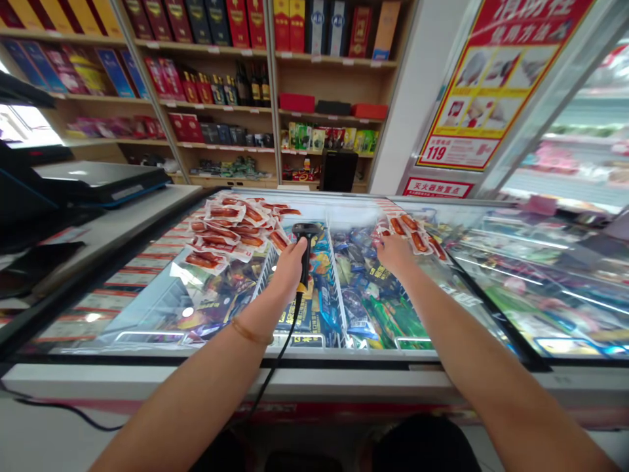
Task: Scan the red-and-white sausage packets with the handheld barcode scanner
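My left hand [291, 265] is wrapped round the handle of a black barcode scanner [305, 229], whose cable hangs down past the freezer's front edge. Just left of it, a heap of vacuum-packed sausages [230, 229] lies on the glass lid. My right hand [396, 252] is closed at the near edge of a smaller group of sausage packs [413, 231] on the right side of the glass. Its fingertips seem to pinch one pack, though the fingers are partly hidden.
Beneath the glass of the chest freezer [344, 364], bagged goods sit in wire baskets [335, 282]. A weighing scale [98, 180] stands on the left counter [162, 206]. Shelves [211, 47] of boxes and bottles line the back, with a red-yellow poster [484, 98] at right.
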`<state>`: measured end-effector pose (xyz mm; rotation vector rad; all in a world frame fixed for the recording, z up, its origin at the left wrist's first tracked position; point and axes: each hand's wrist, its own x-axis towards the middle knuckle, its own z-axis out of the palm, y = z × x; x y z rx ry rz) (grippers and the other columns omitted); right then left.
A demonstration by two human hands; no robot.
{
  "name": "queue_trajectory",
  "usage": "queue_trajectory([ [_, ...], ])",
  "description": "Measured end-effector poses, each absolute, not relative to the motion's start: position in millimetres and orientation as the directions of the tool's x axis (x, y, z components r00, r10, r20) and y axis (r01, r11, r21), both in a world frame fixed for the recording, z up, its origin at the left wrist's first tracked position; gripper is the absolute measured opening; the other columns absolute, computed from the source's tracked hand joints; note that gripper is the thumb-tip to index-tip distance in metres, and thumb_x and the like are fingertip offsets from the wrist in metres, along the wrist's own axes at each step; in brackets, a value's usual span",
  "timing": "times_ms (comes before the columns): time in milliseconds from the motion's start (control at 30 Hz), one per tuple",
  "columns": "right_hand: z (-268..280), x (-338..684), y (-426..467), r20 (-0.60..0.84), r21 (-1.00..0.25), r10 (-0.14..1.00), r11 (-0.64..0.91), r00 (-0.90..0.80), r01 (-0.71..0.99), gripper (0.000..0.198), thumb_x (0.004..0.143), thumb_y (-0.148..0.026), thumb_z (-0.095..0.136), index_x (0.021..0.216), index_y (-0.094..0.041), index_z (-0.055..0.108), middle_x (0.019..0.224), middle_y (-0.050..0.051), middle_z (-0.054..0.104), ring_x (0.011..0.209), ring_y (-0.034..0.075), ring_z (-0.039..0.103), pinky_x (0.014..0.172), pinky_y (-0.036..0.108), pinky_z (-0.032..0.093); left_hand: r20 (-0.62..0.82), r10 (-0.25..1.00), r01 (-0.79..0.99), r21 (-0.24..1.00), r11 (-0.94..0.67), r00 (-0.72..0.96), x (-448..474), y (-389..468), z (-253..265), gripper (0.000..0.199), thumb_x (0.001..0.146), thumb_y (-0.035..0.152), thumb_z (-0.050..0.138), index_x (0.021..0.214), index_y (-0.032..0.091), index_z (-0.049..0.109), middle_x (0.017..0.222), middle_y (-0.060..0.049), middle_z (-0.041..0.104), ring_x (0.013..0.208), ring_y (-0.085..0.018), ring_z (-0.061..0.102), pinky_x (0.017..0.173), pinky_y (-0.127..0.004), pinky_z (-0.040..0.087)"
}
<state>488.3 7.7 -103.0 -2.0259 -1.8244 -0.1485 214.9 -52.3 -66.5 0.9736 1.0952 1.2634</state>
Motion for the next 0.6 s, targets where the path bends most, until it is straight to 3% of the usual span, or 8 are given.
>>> queue_trajectory([
  [133,-94.0,482.6,7.5,0.478,-0.431,0.869,0.105,0.127,0.896,0.043,0.092,-0.033,0.043,0.127,-0.011,0.053,0.120,0.016,0.063,0.105,0.024,0.061,0.095,0.037,0.047,-0.083,0.996,-0.227,0.970,0.086,0.023,214.9,-54.7,-65.4,0.044,0.071,0.058,0.066,0.083,0.017,0.058,0.074,-0.004,0.065,0.046,-0.010,0.052,0.038,-0.021,0.038],
  [267,-102.2,504.9,11.6,0.576,-0.349,0.811,0.133,0.100,0.927,0.043,0.090,-0.024,0.041,0.130,-0.011,0.050,0.131,0.017,0.056,0.125,0.026,0.049,0.106,0.041,0.039,-0.084,0.996,-0.194,0.977,0.087,0.022,213.7,-54.5,-66.9,0.044,0.071,0.059,0.065,0.082,0.018,0.057,0.074,-0.003,0.065,0.046,-0.010,0.052,0.038,-0.021,0.039],
  [400,-118.1,521.8,17.1,0.449,-0.284,0.891,0.073,0.066,0.956,0.041,0.092,-0.027,0.042,0.129,-0.017,0.053,0.138,0.014,0.053,0.129,0.029,0.047,0.107,0.047,0.038,-0.069,0.995,-0.176,0.981,0.081,0.073,215.8,-56.0,-68.8,0.045,0.070,0.060,0.066,0.081,0.017,0.057,0.072,-0.003,0.064,0.046,-0.010,0.052,0.037,-0.021,0.039],
  [500,-117.6,519.9,17.6,0.341,-0.333,0.935,0.019,0.102,0.943,0.035,0.095,-0.030,0.037,0.120,-0.020,0.059,0.128,0.012,0.061,0.119,0.028,0.055,0.101,0.046,0.044,-0.059,0.994,-0.183,0.980,0.076,0.096,218.8,-59.8,-68.6,0.045,0.070,0.060,0.066,0.079,0.017,0.057,0.072,-0.004,0.064,0.046,-0.010,0.051,0.037,-0.021,0.039],
  [600,-109.2,515.3,13.6,0.290,-0.322,0.951,-0.005,0.104,0.947,0.032,0.091,-0.030,0.047,0.117,-0.020,0.061,0.120,0.012,0.065,0.112,0.028,0.059,0.098,0.044,0.046,-0.058,0.993,-0.178,0.981,0.075,0.098,221.0,-63.6,-67.7,0.044,0.070,0.060,0.066,0.078,0.017,0.056,0.072,-0.004,0.064,0.046,-0.009,0.051,0.036,-0.020,0.038],
])
